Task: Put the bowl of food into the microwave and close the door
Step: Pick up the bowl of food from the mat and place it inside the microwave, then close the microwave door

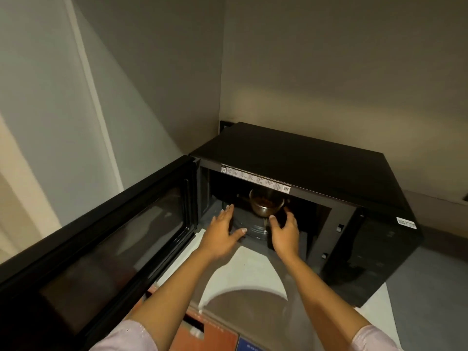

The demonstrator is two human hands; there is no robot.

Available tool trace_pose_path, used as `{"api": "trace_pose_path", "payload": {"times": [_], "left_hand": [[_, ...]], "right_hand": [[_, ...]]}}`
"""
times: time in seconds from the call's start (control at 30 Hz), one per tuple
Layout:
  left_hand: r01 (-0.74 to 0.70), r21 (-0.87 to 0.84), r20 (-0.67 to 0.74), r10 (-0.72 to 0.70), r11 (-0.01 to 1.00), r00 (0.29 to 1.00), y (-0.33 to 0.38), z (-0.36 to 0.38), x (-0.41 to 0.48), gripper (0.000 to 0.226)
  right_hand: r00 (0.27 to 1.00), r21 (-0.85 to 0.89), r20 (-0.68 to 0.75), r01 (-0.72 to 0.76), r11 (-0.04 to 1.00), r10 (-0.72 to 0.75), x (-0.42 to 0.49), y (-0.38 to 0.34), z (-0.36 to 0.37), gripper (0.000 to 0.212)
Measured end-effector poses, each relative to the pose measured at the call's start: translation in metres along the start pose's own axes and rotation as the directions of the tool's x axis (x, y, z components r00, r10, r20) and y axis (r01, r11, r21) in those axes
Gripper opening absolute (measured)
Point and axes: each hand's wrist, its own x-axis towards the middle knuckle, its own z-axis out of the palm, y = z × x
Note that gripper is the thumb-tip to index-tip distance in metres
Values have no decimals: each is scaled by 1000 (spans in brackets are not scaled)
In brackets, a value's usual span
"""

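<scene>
A black microwave [304, 158] stands in the corner with its door [106, 249] swung wide open to the left. Inside, a small metal bowl [266, 206] holding brown food sits on the glass turntable [253, 228]. My left hand [222, 235] hovers at the cavity mouth, fingers spread, a little left of and in front of the bowl, not touching it. My right hand [285, 234] is just right of and in front of the bowl, fingers apart and curled, holding nothing.
The microwave's control panel [379, 249] is on its right side. It stands on a white sheet [253, 267] over a grey counter [430, 300]. An orange-and-blue box [215, 335] lies at the bottom edge. Walls close in behind and on the left.
</scene>
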Motion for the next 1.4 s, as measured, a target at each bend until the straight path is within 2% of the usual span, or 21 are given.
{"api": "trace_pose_path", "payload": {"times": [0.1,0.2,0.3,0.43,0.53,0.6,0.67,0.73,0.8,0.9,1.07,1.17,1.23,1.3,1.4], "left_hand": [[-134,140,-88,147,981,985,5,-27,-37,78],[-187,328,-150,246,926,958,16,-61,-73,72],[-161,514,-228,316,842,921,28,-98,-107,69],[-51,713,-295,365,699,883,40,-143,-145,65],[85,783,-304,260,616,916,42,-169,-164,70],[249,798,-344,77,549,936,40,-181,-181,81],[428,747,-418,-142,509,897,37,-189,-197,93],[507,688,-428,-274,520,861,37,-196,-210,101],[469,694,-383,-271,547,883,40,-203,-219,104],[355,692,-243,-261,628,934,52,-209,-230,107],[191,529,25,-241,827,970,78,-204,-239,104],[66,504,114,-142,861,983,89,-195,-236,96],[-34,483,138,-37,875,990,95,-184,-228,82],[-134,477,151,69,869,986,101,-171,-214,68],[-226,443,191,155,867,969,110,-147,-191,60]], "right_hand": [[991,-4,83,103,995,-103,-34,-12,1,56],[964,1,168,209,978,-206,-65,-30,1,55],[932,19,221,290,957,-287,-89,-52,2,54],[891,22,255,384,923,-376,-118,-81,2,53],[859,22,279,441,897,-429,-132,-96,1,53],[846,15,299,459,888,-442,-143,-105,0,53],[832,17,316,477,879,-457,-152,-112,-2,54],[819,14,322,497,868,-474,-159,-117,-5,55],[809,9,327,515,857,-489,-164,-121,-9,56],[795,-5,337,538,843,-505,-168,-127,-18,56],[790,-23,353,542,840,-500,-170,-135,-39,54],[788,4,368,529,849,-493,-169,-139,-56,53],[784,13,380,526,850,-491,-168,-142,-69,54],[780,13,383,531,848,-495,-166,-146,-84,55],[778,11,407,519,855,-478,-159,-151,-106,57]]}}
